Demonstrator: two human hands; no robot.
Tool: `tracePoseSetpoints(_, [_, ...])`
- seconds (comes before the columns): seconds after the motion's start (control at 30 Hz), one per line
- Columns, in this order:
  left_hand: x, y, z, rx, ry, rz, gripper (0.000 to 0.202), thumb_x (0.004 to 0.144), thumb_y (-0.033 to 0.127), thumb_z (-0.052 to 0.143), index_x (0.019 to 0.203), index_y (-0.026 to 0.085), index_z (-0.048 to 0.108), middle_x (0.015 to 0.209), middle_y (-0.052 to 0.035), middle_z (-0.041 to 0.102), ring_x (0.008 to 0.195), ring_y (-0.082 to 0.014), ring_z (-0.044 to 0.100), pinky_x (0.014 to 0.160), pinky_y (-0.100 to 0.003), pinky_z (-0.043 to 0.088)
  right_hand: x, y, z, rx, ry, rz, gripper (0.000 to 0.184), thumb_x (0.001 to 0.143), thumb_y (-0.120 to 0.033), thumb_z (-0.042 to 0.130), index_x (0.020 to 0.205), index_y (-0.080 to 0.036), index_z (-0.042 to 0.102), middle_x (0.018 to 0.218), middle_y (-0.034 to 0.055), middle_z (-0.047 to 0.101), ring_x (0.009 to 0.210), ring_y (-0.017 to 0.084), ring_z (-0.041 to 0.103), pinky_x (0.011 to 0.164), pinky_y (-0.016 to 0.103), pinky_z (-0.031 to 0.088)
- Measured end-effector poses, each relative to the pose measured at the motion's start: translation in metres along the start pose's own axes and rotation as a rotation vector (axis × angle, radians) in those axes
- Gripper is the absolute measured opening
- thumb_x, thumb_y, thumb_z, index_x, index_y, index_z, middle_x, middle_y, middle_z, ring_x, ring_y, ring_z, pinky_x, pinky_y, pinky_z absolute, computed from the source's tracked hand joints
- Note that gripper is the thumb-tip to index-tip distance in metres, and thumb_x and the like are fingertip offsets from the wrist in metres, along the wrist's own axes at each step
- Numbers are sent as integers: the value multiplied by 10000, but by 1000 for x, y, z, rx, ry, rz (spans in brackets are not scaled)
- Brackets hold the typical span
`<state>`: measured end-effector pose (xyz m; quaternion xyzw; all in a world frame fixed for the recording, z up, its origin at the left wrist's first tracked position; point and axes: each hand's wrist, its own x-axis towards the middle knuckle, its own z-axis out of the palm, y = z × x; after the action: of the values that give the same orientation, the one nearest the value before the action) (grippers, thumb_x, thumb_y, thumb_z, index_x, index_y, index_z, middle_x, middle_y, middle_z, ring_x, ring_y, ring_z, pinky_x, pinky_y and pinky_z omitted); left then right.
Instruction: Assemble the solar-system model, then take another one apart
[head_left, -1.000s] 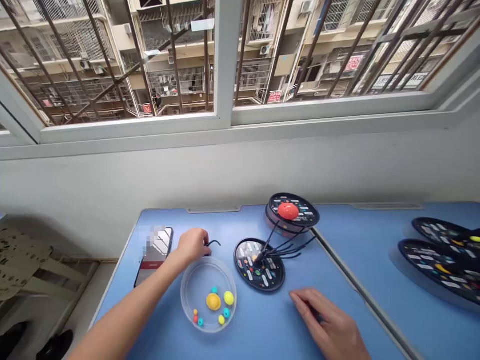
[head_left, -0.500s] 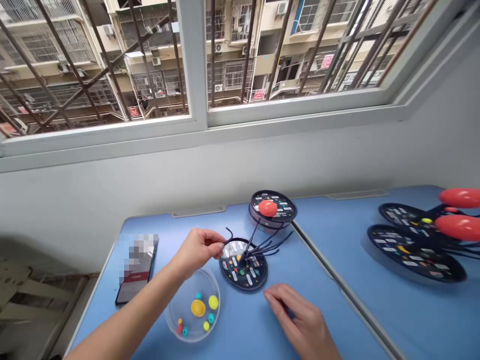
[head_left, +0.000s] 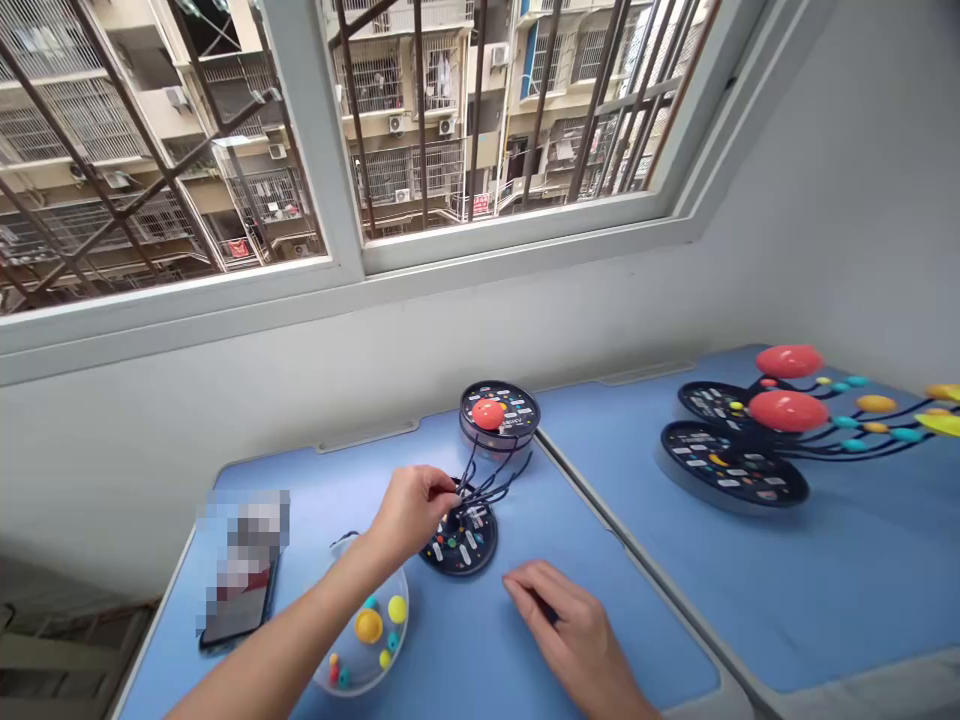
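Observation:
A round black base [head_left: 480,552] printed with planets and white labels lies on the blue table, with a short post at its middle. Several thin black curved rods [head_left: 491,494] fan out from the post to the back right. My left hand [head_left: 416,510] reaches over the base, thumb and fingertips pinched on one black rod close to the post; its fingers partly cover the post. My right hand [head_left: 566,625] rests on the table to the front right of the base, apart from it, fingers curled and closed, with nothing visible in them.
A clear round dish [head_left: 405,610] with coloured beads stands beneath my left forearm. Left of it lies a phone [head_left: 236,610]. Behind is a round printed box [head_left: 499,440] with a red ball [head_left: 487,413] on top. Planet models [head_left: 739,470] stand right, past the table seam.
My left hand has moved from the base's left edge to the rods near the post. My right hand stays curled on the table. The view has turned to the right.

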<state>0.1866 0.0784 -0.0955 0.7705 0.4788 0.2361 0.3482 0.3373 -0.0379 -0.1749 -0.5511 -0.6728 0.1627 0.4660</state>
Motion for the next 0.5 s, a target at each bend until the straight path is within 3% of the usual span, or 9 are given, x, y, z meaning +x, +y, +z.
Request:
tracePoseSetpoints(0.17, [-2, -1, 2, 145, 31, 75, 145, 723, 131, 572, 763, 135, 711, 705, -47, 655, 601, -144, 552, 588, -236, 406, -2, 4, 1, -2, 21, -4, 314, 928, -312, 387, 695, -199, 563, 627, 5, 568, 557, 134, 553, 524, 222, 440])
tracePoseSetpoints(0.5, [-2, -7, 6, 187, 31, 84, 128, 735, 135, 589, 775, 153, 710, 694, -36, 649, 604, -145, 565, 583, -232, 415, -1, 5, 2, 11, 5, -2, 311, 926, -302, 385, 695, -199, 567, 625, 1, 564, 547, 129, 549, 514, 214, 438])
